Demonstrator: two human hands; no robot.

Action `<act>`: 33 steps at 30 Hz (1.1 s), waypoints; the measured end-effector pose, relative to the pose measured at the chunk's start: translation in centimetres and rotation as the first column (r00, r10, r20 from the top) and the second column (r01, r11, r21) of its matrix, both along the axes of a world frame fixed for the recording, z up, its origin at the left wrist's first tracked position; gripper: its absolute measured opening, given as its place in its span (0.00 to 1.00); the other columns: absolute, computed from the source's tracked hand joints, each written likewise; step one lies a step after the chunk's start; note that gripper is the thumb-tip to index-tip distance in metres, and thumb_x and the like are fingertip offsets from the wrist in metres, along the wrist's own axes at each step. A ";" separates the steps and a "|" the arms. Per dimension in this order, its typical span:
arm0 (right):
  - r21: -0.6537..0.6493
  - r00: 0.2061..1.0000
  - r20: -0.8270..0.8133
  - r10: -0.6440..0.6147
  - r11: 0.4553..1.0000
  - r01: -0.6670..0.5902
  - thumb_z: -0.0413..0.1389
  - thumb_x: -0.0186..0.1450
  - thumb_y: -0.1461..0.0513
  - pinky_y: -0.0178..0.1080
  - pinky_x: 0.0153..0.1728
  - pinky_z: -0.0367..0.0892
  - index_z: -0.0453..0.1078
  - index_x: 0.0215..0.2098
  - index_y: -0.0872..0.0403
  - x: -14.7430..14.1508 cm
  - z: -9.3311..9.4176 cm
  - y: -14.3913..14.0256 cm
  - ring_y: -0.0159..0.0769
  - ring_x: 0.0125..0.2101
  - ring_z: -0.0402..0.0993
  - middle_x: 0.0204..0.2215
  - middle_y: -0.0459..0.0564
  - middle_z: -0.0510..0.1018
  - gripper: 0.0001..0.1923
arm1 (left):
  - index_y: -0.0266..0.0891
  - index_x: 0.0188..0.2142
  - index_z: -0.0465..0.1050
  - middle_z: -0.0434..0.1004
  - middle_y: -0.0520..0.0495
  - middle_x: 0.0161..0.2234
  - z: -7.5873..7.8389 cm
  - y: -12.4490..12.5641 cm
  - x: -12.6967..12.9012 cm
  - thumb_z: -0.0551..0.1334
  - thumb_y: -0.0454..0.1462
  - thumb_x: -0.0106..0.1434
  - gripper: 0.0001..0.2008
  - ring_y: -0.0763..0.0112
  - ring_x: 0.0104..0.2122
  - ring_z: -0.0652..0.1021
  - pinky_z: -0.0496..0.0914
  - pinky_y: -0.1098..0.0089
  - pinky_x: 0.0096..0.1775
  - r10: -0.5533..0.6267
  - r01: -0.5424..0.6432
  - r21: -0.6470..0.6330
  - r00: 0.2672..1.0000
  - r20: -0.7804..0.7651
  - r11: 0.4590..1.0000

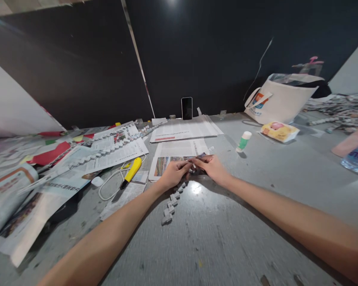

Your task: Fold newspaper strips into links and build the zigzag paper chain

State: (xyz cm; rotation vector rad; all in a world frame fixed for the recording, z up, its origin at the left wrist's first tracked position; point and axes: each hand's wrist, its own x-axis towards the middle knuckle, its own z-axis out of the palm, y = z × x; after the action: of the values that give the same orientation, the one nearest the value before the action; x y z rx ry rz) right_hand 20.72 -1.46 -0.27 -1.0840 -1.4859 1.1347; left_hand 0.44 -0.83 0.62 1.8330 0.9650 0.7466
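Note:
My left hand [173, 173] and my right hand [212, 168] meet at the middle of the grey table [256, 198], fingertips pinched together on a folded newspaper strip [197, 158]. From under my left hand a braided chain of folded newspaper [170, 204] trails toward me across the table. Both hands rest over a sheet of newspaper [176, 153] lying flat beneath them.
A yellow utility knife [132, 171] and a white cable [109, 188] lie left of my hands. A glue stick [243, 142] stands to the right. A phone [186, 108] leans on the dark wall. A white tote bag [282, 101], a snack packet [279, 131] and loose newspapers [32, 198] surround them.

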 end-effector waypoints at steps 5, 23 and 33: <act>-0.043 0.960 -0.249 -0.131 0.991 0.124 0.67 0.62 0.42 0.38 0.26 0.55 0.77 0.29 0.53 0.0 -0.3 0.3 0.31 0.23 0.56 0.21 0.40 0.60 0.23 | 0.38 0.32 0.75 0.73 0.52 0.21 0.2 -0.1 0.3 0.57 0.54 0.72 0.24 0.72 0.24 0.73 0.66 0.73 0.30 -0.003 0.003 -0.026 1.000 0.024 1.000; 0.114 0.994 0.062 -0.094 0.990 0.087 0.57 0.71 0.42 0.39 0.34 0.63 0.84 0.48 0.52 -0.2 0.4 -0.9 0.33 0.25 0.61 0.20 0.41 0.65 0.26 | 0.36 0.37 0.78 0.74 0.50 0.22 0.2 -0.2 -0.5 0.58 0.57 0.72 0.26 0.75 0.22 0.70 0.62 0.73 0.27 -0.022 0.031 -0.119 0.997 0.074 0.992; 0.304 0.981 0.193 -0.026 0.952 -0.035 0.49 0.72 0.61 0.40 0.36 0.67 0.80 0.59 0.47 -0.1 -0.5 -1.1 0.35 0.29 0.72 0.30 0.47 0.78 0.23 | 0.36 0.31 0.76 0.76 0.47 0.26 0.4 -0.3 -0.7 0.59 0.55 0.72 0.25 0.73 0.25 0.72 0.63 0.71 0.30 -0.099 0.113 -0.103 0.987 0.125 0.988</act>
State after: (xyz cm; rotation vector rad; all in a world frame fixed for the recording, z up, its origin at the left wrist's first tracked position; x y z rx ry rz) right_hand 20.59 -2.55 -0.76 -0.9950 -1.7518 0.7821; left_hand -0.22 -1.17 1.03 1.7096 0.8086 0.7153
